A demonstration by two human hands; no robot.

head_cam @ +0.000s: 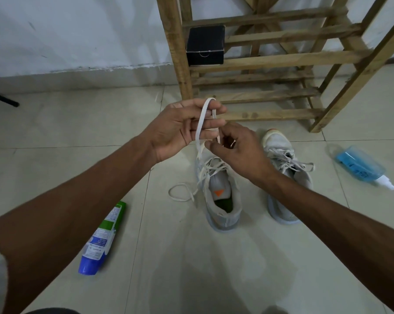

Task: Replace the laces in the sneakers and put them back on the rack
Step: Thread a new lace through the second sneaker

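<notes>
**A:** Both forearms reach in from the bottom corners. Where do they meet?

**B:** Over the near sneaker [223, 200]. The left hand [180, 128] holds a loop of lace [200, 123] up, fingers curled round it. The right hand [241, 155] pinches the same lace lower down. The hands are almost touching.

**A:** And the sneaker itself?

**B:** It stands on the floor [191, 268] right under the hands, heel toward the camera and toe toward the rack [271, 57]. The lace rises from its upper eyelets, and the loose end curls on the floor to the left. I judge the right hand nearer the eyelets, so it is better placed to work them.

**A:** Count for me.

**B:** Two sneakers. The second sneaker [284, 155] is just right of the first, threaded but untied. One rack with one black box [205, 45] on it. One tube [103, 239] lies to the left and one blue spray bottle [359, 166] lies to the right.
</notes>
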